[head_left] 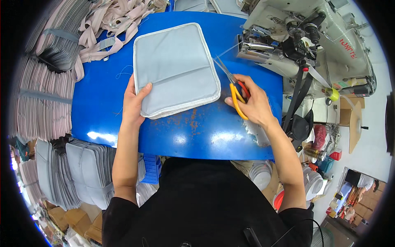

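Note:
My left hand [135, 100] grips a light grey fabric panel [175, 61] by its lower left edge, thumb on top and fingers hidden beneath. The panel is a rounded rectangle with pale edge binding and a seam across it, held over the blue table. In my right hand [254, 101] is a pair of scissors [235, 94] with yellow and red handles. Their slightly parted blades point up and left, close to the panel's right edge. Thin threads run from near that edge to the sewing machine [263, 45] on the right.
The blue table [214, 136] has worn, rusty patches near its front. Pale pink straps [111, 24] lie heaped at the back left. Bundled stacks of grey panels [45, 99] stand along the left side. Below the table are a blue crate [152, 168] and white tubs [260, 175].

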`<state>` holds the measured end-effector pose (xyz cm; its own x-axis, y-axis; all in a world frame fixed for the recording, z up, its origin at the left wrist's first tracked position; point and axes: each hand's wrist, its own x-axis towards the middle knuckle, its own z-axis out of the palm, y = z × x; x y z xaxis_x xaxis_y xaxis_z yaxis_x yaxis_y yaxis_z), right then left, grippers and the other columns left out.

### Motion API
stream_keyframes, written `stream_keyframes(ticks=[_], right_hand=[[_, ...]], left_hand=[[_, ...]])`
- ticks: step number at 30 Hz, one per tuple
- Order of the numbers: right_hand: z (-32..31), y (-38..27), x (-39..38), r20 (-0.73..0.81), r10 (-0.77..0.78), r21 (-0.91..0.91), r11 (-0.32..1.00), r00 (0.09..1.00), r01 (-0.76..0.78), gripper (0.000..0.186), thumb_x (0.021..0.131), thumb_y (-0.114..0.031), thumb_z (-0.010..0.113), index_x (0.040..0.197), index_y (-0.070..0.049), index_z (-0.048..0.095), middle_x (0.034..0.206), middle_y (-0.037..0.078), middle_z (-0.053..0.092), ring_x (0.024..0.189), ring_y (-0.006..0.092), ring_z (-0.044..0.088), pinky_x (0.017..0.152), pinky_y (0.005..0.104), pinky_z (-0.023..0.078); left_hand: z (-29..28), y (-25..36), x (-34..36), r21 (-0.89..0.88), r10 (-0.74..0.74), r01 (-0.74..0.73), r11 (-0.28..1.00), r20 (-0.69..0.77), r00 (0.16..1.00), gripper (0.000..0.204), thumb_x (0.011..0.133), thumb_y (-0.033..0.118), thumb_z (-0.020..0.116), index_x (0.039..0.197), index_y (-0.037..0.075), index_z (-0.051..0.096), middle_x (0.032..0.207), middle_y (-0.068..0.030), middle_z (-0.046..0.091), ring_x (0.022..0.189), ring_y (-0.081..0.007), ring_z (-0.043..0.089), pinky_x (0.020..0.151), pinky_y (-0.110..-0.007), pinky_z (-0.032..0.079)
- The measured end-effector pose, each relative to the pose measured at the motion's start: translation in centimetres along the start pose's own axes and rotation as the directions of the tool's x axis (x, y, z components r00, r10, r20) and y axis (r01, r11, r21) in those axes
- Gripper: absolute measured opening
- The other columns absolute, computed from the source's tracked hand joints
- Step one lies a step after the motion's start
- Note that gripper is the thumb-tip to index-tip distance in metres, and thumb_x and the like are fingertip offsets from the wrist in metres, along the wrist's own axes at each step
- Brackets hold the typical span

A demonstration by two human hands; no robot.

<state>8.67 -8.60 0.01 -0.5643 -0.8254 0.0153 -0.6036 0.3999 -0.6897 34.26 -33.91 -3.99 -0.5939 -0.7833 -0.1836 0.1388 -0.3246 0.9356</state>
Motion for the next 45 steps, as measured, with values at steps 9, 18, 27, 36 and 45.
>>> stream_keyframes(ticks=[9, 18, 27, 36, 45], right_hand=[[2.1, 3.4, -2.2, -0.186, 0.141, 0.153, 0.982, 0.972, -0.113, 0.062, 0.081, -0.016, 0.093, 0.135, -0.003, 0.065, 0.091, 0.009, 0.076, 0.08, 0.0105, 0.067, 0.076, 0.0266, 0.055], [-0.1, 2.3, -5.3, -0.271, -0.01, -0.216, 0.975, 0.963, -0.05, 0.06, 0.085, -0.002, 0.075, 0.144, -0.003, 0.062, 0.104, 0.015, 0.063, 0.086, 0.0269, 0.063, 0.079, 0.0377, 0.054], [0.4, 3.7, -5.3, -0.264, -0.117, -0.261, 0.964, 0.958, 0.046, 0.051, 0.088, -0.002, 0.076, 0.139, -0.003, 0.066, 0.117, 0.019, 0.061, 0.106, 0.0347, 0.063, 0.093, 0.0419, 0.052], [1.1, -2.1, -4.0, -0.313, -0.257, -0.07, 0.966, 0.914, 0.247, 0.024, 0.093, 0.0, 0.071, 0.117, -0.002, 0.076, 0.117, 0.017, 0.07, 0.113, 0.0301, 0.067, 0.1, 0.0385, 0.051], [6.1, -16.5, 0.7, -0.158, -0.269, 0.773, 0.565, 0.95, 0.288, 0.044, 0.103, -0.018, 0.065, 0.143, -0.004, 0.056, 0.13, 0.015, 0.068, 0.122, 0.0243, 0.064, 0.096, 0.0355, 0.05]], left_hand=[[5.0, 2.2, 13.3, -0.087, 0.141, -0.128, 0.988, 0.175, 0.974, 0.068, 0.097, 0.017, 0.072, 0.159, 0.009, 0.045, 0.149, -0.012, 0.058, 0.133, -0.0246, 0.059, 0.111, -0.039, 0.047], [2.3, 3.5, 23.0, 0.785, 0.693, -0.608, 0.117, 0.374, 0.617, 0.026, 0.087, 0.017, 0.075, 0.111, 0.008, 0.075, 0.122, -0.0156, 0.072, 0.117, -0.0363, 0.066, 0.102, -0.044, 0.052], [-15.7, 6.1, 15.8, 0.975, 0.556, -0.204, 0.093, 0.119, 0.822, 0.024, 0.088, 0.027, 0.08, 0.098, 0.006, 0.074, 0.1, -0.0133, 0.073, 0.095, -0.0336, 0.072, 0.086, -0.045, 0.054], [-7.6, 23.3, 2.5, 0.248, 0.103, -0.184, 0.951, 0.305, 0.947, 0.022, 0.109, 0.023, 0.058, 0.116, 0.003, 0.064, 0.077, -0.0042, 0.068, 0.048, -0.0039, 0.047, 0.043, -0.017, 0.032], [1.7, 22.7, -1.7, 0.511, 0.042, -0.342, 0.788, 0.511, 0.859, 0.024, 0.106, 0.028, 0.063, 0.112, 0.006, 0.069, 0.083, -0.0015, 0.073, 0.062, -0.0038, 0.059, 0.052, -0.02, 0.04]])
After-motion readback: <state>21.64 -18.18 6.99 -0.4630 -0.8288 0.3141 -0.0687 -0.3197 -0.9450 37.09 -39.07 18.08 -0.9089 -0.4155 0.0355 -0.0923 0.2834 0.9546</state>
